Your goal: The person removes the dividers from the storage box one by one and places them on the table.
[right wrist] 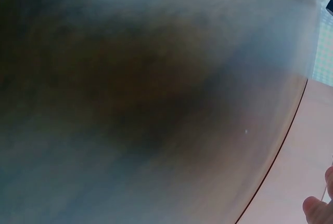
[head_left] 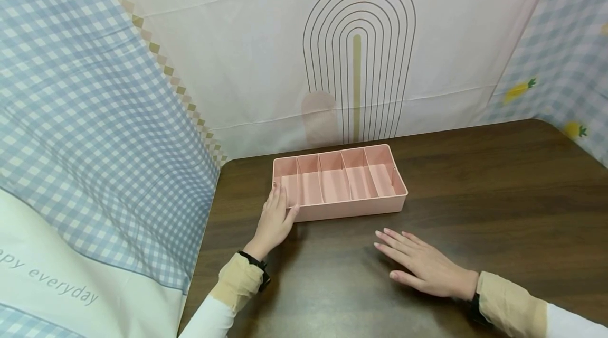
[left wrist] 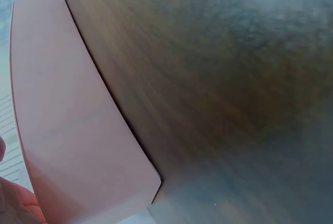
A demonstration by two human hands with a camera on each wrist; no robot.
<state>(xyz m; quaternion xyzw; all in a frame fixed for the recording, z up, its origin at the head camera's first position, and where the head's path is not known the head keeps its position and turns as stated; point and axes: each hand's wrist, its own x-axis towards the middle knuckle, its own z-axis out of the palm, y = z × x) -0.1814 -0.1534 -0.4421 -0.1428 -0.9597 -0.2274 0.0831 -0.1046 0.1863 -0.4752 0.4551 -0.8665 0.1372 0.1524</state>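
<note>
A long pink plastic organizer box [head_left: 351, 207], split by thin dividers into several compartments, stands on the dark wooden table near its back edge. Its bare compartment floors show in the head view. My left hand [head_left: 275, 222] touches the box's front left corner, fingers fairly straight along the left end and thumb by the front rim. In the left wrist view the front wall [left wrist: 78, 109] fills the left side, with parts of fingers [left wrist: 18, 203] past its rim. My right hand [head_left: 427, 264] hovers apart from the box, in front of its right end, fingers stretched out.
The brown wood-grain table [head_left: 475, 190] stretches out to the right of the box. A white cloth with an arch pattern [head_left: 356, 63] hangs behind it. Blue checked cloth [head_left: 142, 132] borders the left side, and similar cloth hangs at the far right.
</note>
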